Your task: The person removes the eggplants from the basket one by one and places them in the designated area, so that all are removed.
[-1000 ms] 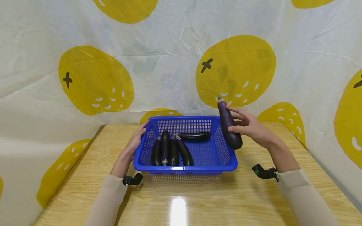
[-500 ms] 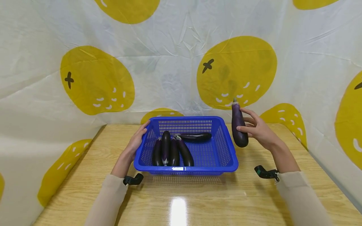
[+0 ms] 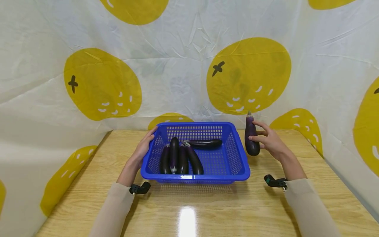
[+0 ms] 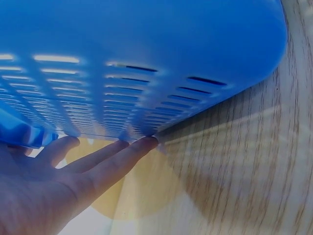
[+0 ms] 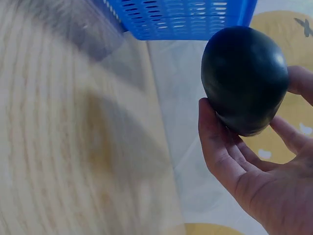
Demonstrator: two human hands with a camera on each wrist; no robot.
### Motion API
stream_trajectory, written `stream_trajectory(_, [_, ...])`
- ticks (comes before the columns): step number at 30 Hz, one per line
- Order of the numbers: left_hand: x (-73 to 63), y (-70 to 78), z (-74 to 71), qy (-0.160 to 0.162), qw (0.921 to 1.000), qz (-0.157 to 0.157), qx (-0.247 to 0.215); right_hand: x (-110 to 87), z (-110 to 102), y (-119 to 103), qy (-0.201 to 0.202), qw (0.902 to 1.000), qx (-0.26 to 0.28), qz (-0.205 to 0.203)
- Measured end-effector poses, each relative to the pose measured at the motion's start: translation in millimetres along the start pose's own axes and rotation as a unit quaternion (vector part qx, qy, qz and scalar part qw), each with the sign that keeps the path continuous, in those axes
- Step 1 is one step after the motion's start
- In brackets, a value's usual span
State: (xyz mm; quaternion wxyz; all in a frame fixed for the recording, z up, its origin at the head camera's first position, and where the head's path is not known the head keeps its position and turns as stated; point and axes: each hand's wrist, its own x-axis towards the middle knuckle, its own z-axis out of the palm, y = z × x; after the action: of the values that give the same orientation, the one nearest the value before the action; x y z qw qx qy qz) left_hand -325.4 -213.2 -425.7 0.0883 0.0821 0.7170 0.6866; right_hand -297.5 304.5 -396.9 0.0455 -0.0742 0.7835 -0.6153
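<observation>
To the right of the blue plastic basket [image 3: 207, 177], my right hand [image 3: 270, 141] holds a dark purple eggplant [image 3: 252, 140] between thumb and fingers. The eggplant stands nearly upright, stem end up. In the right wrist view its rounded, glossy bottom [image 5: 244, 81] faces the camera above the wooden tabletop. My left hand [image 3: 142, 148] rests against the basket's left side. Its fingers [image 4: 117, 164] extend straight to the slotted outer wall in the left wrist view. Several eggplants [image 3: 174, 154] lie side by side in the basket's left half, and another eggplant [image 3: 205, 144] lies crosswise along the back.
The basket stands on a light wooden table [image 3: 165, 210]. A white cloth [image 3: 177, 82] printed with yellow fruit hangs behind the table and along its sides. Black wrist cameras [image 3: 139, 188] are strapped at both sleeves.
My right hand has carried the eggplant rightward from over the basket's right rim to outside it, then lowered it slightly, turning it more upright. The left hand and basket have stayed in place.
</observation>
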Motion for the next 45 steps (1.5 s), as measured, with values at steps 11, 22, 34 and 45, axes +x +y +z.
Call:
stream_trajectory(11, [1.0,-0.8,1.3,-0.002,1.0000,0.000,-0.004,4.0,-2.8,19.1,0.001,0.9999,-0.008,0.015])
stream_trajectory(22, [1.2,-1.1,-0.2,-0.003,1.0000,0.000,0.001,6.2,0.3,23.7,0.048,0.9864,-0.154,0.031])
stream_trajectory(34, [1.0,-0.4,-0.1,-0.004,1.0000,0.003,0.002,12.7,6.2,31.7,0.078,0.9635,-0.251,0.049])
stream_trajectory(45, [2.7,1.7,-3.0,-0.029,0.9986,-0.021,-0.039,11.4,6.6,31.1,0.043,0.9628,-0.262,0.049])
